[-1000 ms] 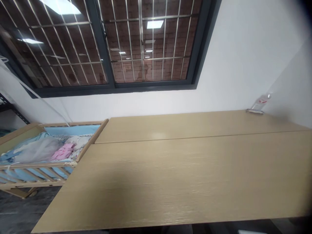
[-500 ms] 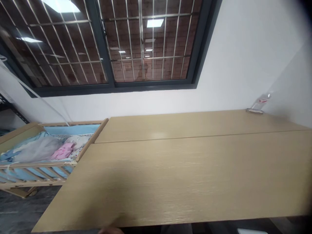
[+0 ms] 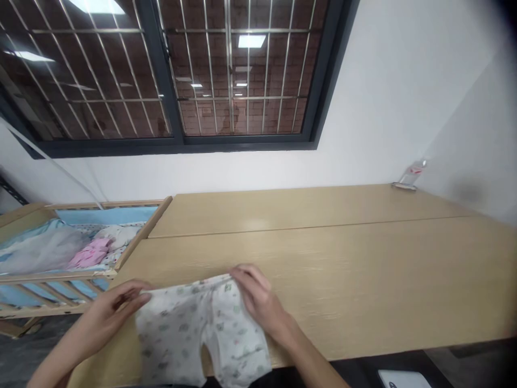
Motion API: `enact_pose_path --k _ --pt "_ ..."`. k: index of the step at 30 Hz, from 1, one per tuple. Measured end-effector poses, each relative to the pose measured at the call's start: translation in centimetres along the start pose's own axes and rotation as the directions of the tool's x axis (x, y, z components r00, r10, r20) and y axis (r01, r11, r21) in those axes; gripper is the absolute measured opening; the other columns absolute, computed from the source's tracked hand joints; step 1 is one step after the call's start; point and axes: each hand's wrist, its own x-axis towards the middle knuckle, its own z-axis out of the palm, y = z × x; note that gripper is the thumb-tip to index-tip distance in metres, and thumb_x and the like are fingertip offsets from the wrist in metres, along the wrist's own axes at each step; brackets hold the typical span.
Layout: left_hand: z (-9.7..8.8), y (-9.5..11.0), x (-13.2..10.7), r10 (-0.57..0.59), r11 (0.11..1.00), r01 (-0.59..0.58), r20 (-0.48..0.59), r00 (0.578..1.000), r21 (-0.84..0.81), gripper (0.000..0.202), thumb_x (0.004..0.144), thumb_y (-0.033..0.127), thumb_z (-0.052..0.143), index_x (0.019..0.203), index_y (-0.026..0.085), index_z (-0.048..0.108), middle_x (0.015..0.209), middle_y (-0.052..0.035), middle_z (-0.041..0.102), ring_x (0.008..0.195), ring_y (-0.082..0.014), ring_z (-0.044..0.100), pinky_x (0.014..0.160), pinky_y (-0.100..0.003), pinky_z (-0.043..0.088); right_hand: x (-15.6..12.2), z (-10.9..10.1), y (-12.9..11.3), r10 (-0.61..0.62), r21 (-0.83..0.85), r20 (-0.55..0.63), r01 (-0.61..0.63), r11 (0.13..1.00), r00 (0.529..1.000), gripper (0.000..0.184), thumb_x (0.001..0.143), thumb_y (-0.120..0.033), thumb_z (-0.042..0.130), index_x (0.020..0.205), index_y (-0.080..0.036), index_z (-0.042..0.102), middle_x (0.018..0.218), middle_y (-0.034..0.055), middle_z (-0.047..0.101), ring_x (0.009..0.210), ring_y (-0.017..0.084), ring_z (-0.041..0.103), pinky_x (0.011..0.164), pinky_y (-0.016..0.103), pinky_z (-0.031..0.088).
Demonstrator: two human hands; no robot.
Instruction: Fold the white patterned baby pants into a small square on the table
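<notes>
A pair of small white shorts with a green and grey print hangs spread between my hands over the front of the wooden table. My left hand pinches the left corner of the waistband. At the right corner, my right hand grips the waistband between thumb and fingers. The two legs point toward me, with a gap between them, and their lower ends reach past the table's front edge.
To the left stands a wooden crib with blue lining, holding a pink cloth and pale bedding. A clear bottle is at the table's back right corner. A white device lies below the front edge. Behind is a barred window.
Both hands have come up into view with the shorts stretched between them over the table. Earlier only a bit of a hand showed at the bottom edge. The view has shifted slightly.
</notes>
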Motion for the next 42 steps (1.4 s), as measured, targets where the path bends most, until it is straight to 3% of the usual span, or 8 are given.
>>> enact_pose_path --k 6,12,16,19,23,26,30,42 --pt "7.7 3.5 7.2 0.040 0.999 -0.033 0.211 0.977 -0.039 0.036 0.092 0.050 0.044 0.090 0.021 0.066 0.085 -0.0027 0.071 0.081 -0.0217 0.064 0.073 -0.030 0.048 0.6 -0.6 7.2 0.314 -0.126 0.028 -0.309 0.943 0.949 0.034 0.100 -0.014 0.041 0.124 -0.023 0.064 0.112 0.0104 0.065 0.110 0.023 0.061 0.099 0.042 0.053" --pt "12.9 3.3 8.9 0.006 0.991 -0.033 0.201 0.980 0.129 0.029 0.094 0.031 0.038 0.086 0.020 0.064 0.093 -0.0072 0.073 0.089 -0.0220 0.066 0.076 -0.031 0.049 -1.9 0.5 13.0 0.510 -0.261 0.117 -0.469 0.844 0.852 0.029 0.094 -0.009 0.046 0.109 -0.018 0.069 0.111 0.0103 0.070 0.113 0.025 0.061 0.103 0.041 0.047" --pt "15.4 2.6 8.1 -0.008 0.974 -0.025 0.141 0.990 0.227 0.034 0.093 0.024 0.037 0.109 0.015 0.066 0.117 -0.0162 0.070 0.113 -0.0292 0.063 0.097 -0.041 0.047 -2.8 0.6 13.4 0.478 -0.302 0.154 -0.420 0.856 0.865 0.030 0.095 -0.009 0.044 0.110 -0.017 0.068 0.114 0.0120 0.067 0.111 0.023 0.062 0.100 0.039 0.049" --pt "17.5 1.9 6.6 0.042 0.949 -0.065 0.079 0.996 0.309 0.046 0.096 0.029 0.038 0.135 0.011 0.055 0.143 -0.0195 0.057 0.133 -0.0327 0.051 0.110 -0.048 0.039 -2.9 0.3 12.2 0.394 -0.385 0.205 -0.297 0.874 0.896 0.032 0.096 -0.010 0.044 0.116 -0.017 0.067 0.118 0.0127 0.067 0.114 0.024 0.061 0.103 0.040 0.048" --pt "19.9 0.7 4.2 0.181 0.866 -0.192 0.070 0.981 0.462 0.055 0.102 0.041 0.031 0.144 0.010 0.048 0.152 -0.0182 0.050 0.141 -0.0309 0.046 0.114 -0.046 0.038 -3.2 -0.1 10.8 0.379 -0.465 0.331 -0.200 0.863 0.864 0.031 0.098 -0.014 0.043 0.115 -0.018 0.069 0.119 0.0124 0.071 0.112 0.027 0.065 0.103 0.042 0.048" --pt "20.9 -0.3 3.4 0.204 0.826 -0.216 0.082 0.976 0.520 0.059 0.102 0.045 0.031 0.147 0.011 0.047 0.156 -0.0168 0.045 0.144 -0.0311 0.043 0.114 -0.045 0.039 -3.8 0.0 10.7 0.391 -0.501 0.366 -0.176 0.848 0.844 0.035 0.102 -0.022 0.040 0.123 -0.015 0.068 0.130 0.0160 0.068 0.122 0.029 0.062 0.106 0.044 0.047" --pt "21.5 -0.9 4.2 0.239 0.810 -0.238 0.068 0.969 0.536 0.061 0.103 0.046 0.029 0.148 0.010 0.046 0.157 -0.0179 0.043 0.146 -0.0321 0.040 0.115 -0.046 0.038 -4.1 0.3 12.3 0.381 -0.481 0.366 -0.178 0.858 0.849 0.043 0.103 -0.028 0.039 0.135 -0.013 0.063 0.142 0.0175 0.060 0.135 0.030 0.055 0.114 0.045 0.042" --pt "21.0 0.1 13.4 0.095 0.831 -0.160 0.149 0.984 0.533 0.065 0.102 0.046 0.028 0.152 0.004 0.037 0.161 -0.0225 0.035 0.151 -0.0335 0.031 0.117 -0.047 0.033 -0.3 1.8 20.8 0.421 -0.494 0.372 -0.207 0.844 0.827 0.051 0.102 -0.028 0.035 0.147 -0.009 0.051 0.156 0.0157 0.045 0.147 0.027 0.039 0.125 0.047 0.028"
